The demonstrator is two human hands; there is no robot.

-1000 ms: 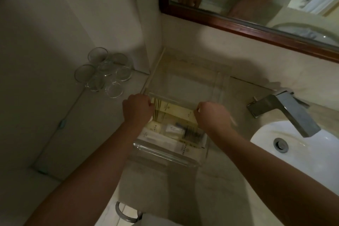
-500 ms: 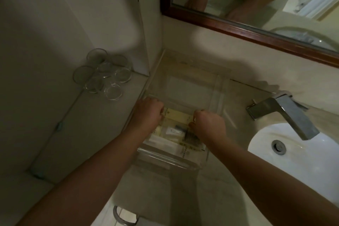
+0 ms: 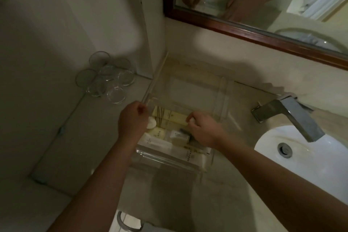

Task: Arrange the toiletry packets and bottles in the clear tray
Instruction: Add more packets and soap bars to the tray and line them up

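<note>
The clear tray [image 3: 222,98] sits on the counter against the wall, left of the basin. Its near half holds cream and white toiletry packets [image 3: 190,153]. Two long cream packets [image 3: 169,116] lie crosswise in the middle. My right hand [image 3: 204,130] pinches the right end of the farther long packet. My left hand [image 3: 131,120] is curled over the tray's left wall. A small white round packet [image 3: 151,123] shows at its lower edge, and I cannot tell whether the hand holds it. A round cream packet [image 3: 158,133] lies just nearer.
Several upturned drinking glasses [image 3: 107,79] stand in the left corner. A chrome tap [image 3: 290,117] juts over the white basin [image 3: 316,158] on the right. A wood-framed mirror [image 3: 244,30] hangs above the counter. The tray's far half is bare.
My left hand has come off the long cream packet's left end and moved left to the tray wall. The right hand stays at the packet's right end.
</note>
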